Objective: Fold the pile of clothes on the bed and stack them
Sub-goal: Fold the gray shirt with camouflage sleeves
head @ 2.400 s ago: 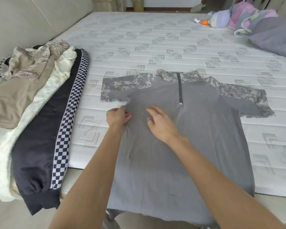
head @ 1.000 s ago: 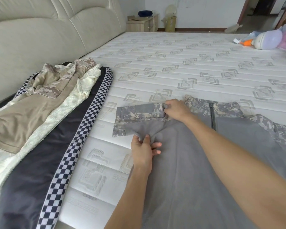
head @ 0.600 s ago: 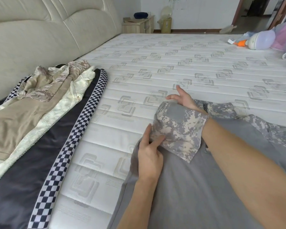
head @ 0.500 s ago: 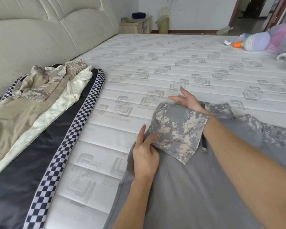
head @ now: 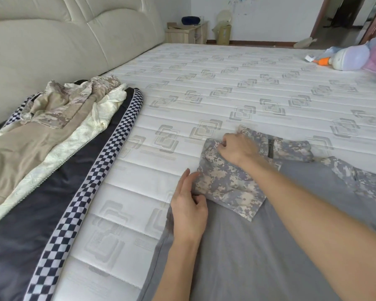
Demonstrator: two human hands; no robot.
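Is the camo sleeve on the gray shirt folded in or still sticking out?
Folded in. The camo sleeve lies across the gray shirt, its cuff edge pointing inward, with both hands on it.

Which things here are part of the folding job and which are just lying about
Job:
grey shirt with camouflage sleeves
left hand
right hand
unfolded pile, tan camouflage top uppermost

Lying about:
pale plush toy
wooden bedside cabinet

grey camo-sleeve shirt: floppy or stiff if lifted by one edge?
Likely floppy: the camo sleeve lies folded flat over the grey shirt, which drapes over the mattress edge. Probably light, and apt to unfold unless supported.
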